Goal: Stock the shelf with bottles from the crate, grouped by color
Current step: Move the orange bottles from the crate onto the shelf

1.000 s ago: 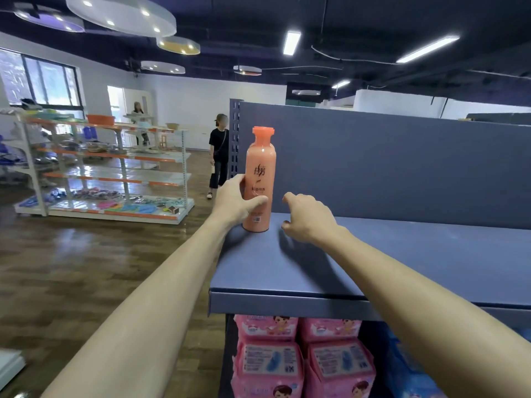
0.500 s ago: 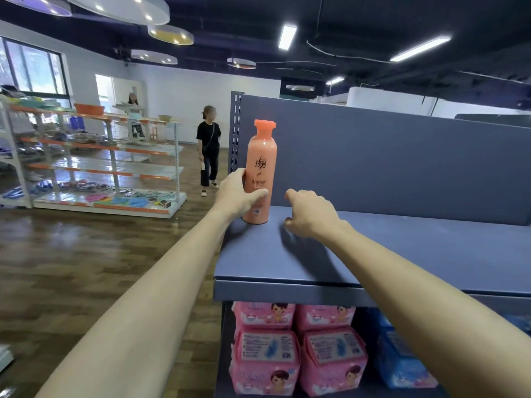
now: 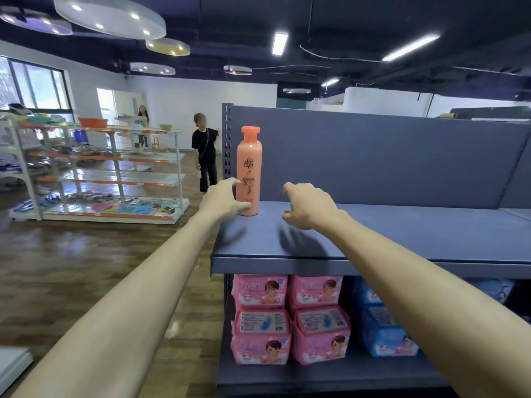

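The blue shelf (image 3: 402,234) stood in front of me | the orange bottle (image 3: 249,170) stood upright at its left end | my left hand (image 3: 224,199) touched the bottle, fingers loose | my right hand (image 3: 309,206) hung near it, loosely curled, holding nothing.

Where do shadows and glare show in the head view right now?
Head view: soft hand shadows fall on the shelf below the left hand and right hand; ceiling lights glare off the wooden floor; wide-angle distortion bends the edges; the bottle stays sharp.
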A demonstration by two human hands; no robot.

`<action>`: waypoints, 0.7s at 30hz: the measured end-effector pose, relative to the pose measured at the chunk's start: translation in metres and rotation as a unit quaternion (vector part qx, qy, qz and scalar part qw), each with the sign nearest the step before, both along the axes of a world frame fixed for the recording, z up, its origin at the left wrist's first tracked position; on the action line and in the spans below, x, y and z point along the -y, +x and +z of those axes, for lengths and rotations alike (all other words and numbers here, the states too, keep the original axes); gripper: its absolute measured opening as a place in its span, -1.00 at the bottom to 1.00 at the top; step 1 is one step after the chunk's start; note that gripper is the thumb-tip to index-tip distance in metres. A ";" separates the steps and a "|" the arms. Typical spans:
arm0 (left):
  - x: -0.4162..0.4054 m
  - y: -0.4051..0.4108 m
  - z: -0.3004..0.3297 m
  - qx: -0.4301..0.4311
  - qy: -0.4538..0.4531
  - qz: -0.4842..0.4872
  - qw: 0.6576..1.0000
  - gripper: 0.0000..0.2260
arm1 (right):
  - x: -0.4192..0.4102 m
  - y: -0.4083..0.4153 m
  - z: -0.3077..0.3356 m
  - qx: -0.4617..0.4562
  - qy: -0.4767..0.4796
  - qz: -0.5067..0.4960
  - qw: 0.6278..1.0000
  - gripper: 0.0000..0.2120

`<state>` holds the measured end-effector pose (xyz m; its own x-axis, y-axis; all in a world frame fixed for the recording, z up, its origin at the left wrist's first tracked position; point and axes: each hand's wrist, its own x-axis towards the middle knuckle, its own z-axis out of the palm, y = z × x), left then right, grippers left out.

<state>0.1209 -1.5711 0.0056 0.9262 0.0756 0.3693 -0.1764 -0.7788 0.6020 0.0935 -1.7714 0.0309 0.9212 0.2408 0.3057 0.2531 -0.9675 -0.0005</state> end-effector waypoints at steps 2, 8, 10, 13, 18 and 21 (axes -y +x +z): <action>0.008 -0.016 0.005 -0.009 0.034 -0.003 0.999 -0.41 | 0.009 -0.012 0.004 0.001 -0.002 0.003 1.000 -0.65; 0.051 -0.053 0.029 -0.009 0.083 -0.006 0.996 -0.46 | 0.054 -0.051 0.023 0.014 0.005 -0.002 1.000 -0.61; 0.073 -0.066 0.037 0.002 0.105 -0.015 0.994 -0.50 | 0.074 -0.064 0.029 0.019 0.009 -0.006 1.000 -0.61; 0.109 -0.085 0.044 0.031 0.162 -0.031 0.986 -0.54 | 0.106 -0.083 0.033 0.023 0.025 -0.019 0.999 -0.62; 0.156 -0.122 0.018 0.061 0.193 -0.058 0.978 -0.61 | 0.161 -0.120 0.005 0.015 0.035 -0.017 0.999 -0.56; 0.178 -0.145 -0.005 0.091 0.206 -0.079 0.971 -0.66 | 0.195 -0.143 -0.025 0.004 0.009 -0.012 1.000 -0.52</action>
